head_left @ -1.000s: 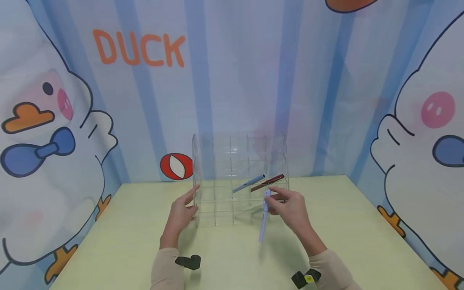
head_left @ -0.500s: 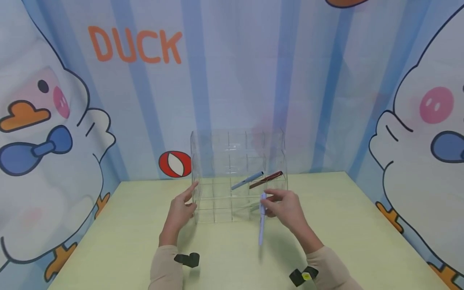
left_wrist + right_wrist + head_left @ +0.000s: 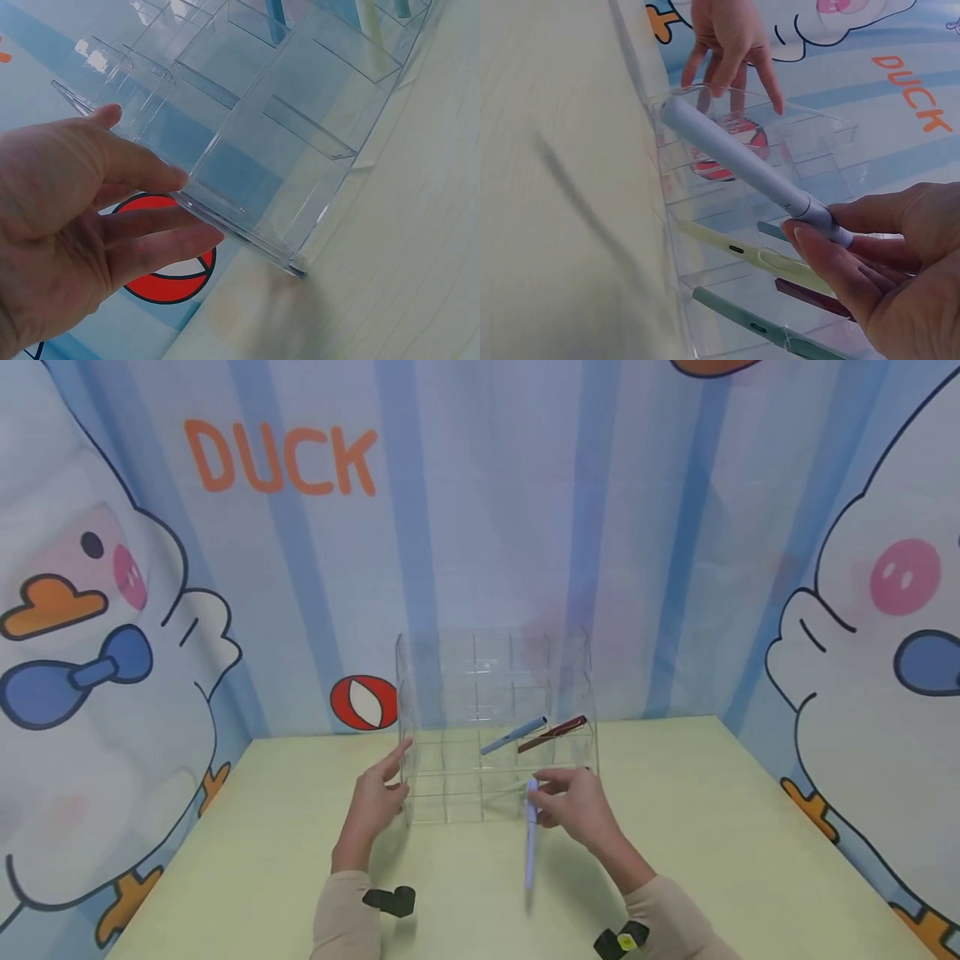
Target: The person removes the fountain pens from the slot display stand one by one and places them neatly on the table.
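Pen (image 3: 530,839) jutting from right hand (image 3: 573,806), fingers pinching one end; left hand (image 3: 372,797) touching side of rack (image 3: 480,768), fingers spread.

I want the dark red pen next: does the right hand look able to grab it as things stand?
Probably not without letting go first: the right hand pinches the lavender pen, though the dark red pen lies tilted in the clear rack close by.
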Demonstrator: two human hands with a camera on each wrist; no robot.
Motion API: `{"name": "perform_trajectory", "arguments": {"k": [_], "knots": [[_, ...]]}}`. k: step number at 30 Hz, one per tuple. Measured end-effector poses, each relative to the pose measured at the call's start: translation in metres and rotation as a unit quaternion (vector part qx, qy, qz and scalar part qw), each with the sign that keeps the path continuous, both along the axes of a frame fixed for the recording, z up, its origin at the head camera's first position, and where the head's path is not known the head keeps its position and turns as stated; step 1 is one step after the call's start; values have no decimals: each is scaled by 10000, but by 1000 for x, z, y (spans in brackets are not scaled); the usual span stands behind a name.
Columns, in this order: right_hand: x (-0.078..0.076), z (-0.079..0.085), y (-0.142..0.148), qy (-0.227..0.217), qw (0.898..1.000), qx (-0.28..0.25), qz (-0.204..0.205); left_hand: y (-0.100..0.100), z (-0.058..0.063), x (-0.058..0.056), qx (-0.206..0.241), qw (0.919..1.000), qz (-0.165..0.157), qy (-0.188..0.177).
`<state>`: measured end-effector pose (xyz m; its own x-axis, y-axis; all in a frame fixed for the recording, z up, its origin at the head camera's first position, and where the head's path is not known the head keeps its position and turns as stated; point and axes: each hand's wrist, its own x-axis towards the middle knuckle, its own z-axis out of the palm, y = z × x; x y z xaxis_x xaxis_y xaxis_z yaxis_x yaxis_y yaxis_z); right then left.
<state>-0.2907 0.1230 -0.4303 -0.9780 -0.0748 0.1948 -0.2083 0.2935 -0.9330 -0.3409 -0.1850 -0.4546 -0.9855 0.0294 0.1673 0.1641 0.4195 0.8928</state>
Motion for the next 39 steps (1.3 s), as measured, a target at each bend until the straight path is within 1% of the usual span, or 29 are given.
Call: {"name": "perform_trajectory", "arguments": {"k": [6, 12, 17, 25, 31, 39], "knots": [[1, -9, -7, -154, 9996, 73, 223, 0, 0, 2, -65, 10000, 46, 30], [2, -14, -13, -70, 9994, 200, 277, 0, 2, 2, -62, 9999, 70, 69], [3, -17, -16, -223, 9986, 252, 400, 0, 2, 2, -92, 9999, 62, 76], [4, -27, -19, -394, 9948, 478, 810, 2, 2, 2, -111, 9999, 106, 7], [5, -37, -20, -510, 9914, 533, 1082, 2, 1, 2, -97, 9999, 108, 43], [2, -44, -19, -695, 9895, 580, 1126, 2, 2, 2, -60, 9999, 98, 49]]}}
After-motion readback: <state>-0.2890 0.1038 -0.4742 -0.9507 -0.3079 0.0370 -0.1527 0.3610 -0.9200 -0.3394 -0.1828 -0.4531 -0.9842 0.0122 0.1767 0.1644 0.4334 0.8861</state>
